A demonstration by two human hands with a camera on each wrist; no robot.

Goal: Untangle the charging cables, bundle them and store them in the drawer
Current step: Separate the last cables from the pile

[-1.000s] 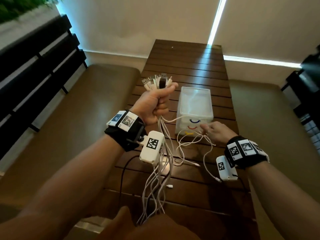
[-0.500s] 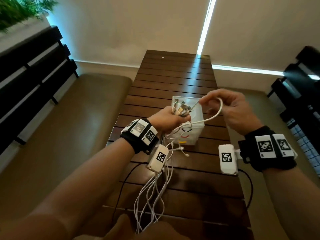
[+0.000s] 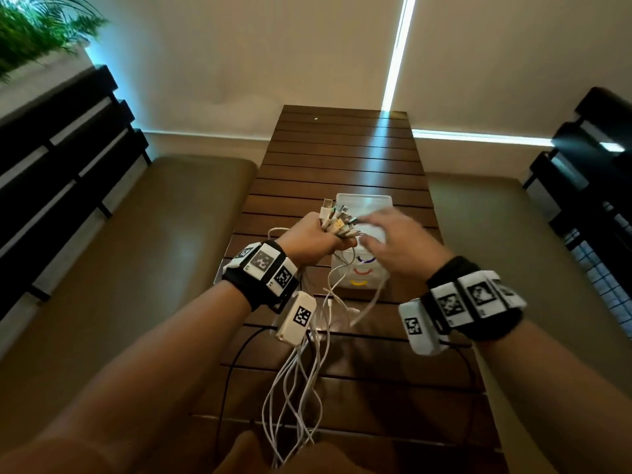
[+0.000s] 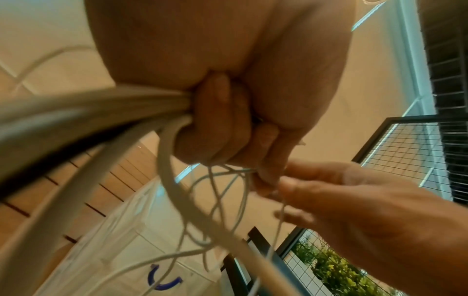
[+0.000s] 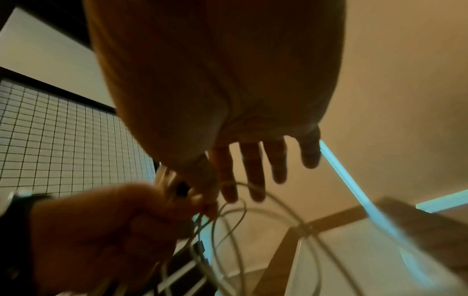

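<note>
Several thin white charging cables (image 3: 301,388) are gathered at their plug ends in the left hand (image 3: 309,239), whose fingers are curled tight round them in a fist, the connectors fanning out above the knuckles while the loose lengths hang down toward the near edge of the table. Holding all the plugs together at one end likely serves to line the cables up so they can be combed straight and bundled. The right hand (image 3: 393,246) is just right of the plugs, fingers spread and fairly straight; it is blurred, and the wrist views suggest its thumb and forefinger are at a strand beside the fist, but I cannot tell whether it truly pinches one. One cable loops out to the right below it. Just beyond both hands stands a small translucent white plastic drawer box (image 3: 371,203) with coloured curved handles on its near face; its drawers look closed. It sits on a long dark brown slatted wooden table (image 3: 342,155). Tan cushioned benches (image 3: 154,234) flank the table left and right, a pale wall closes the far end, and green plants (image 3: 30,32) grow at far left.
</note>
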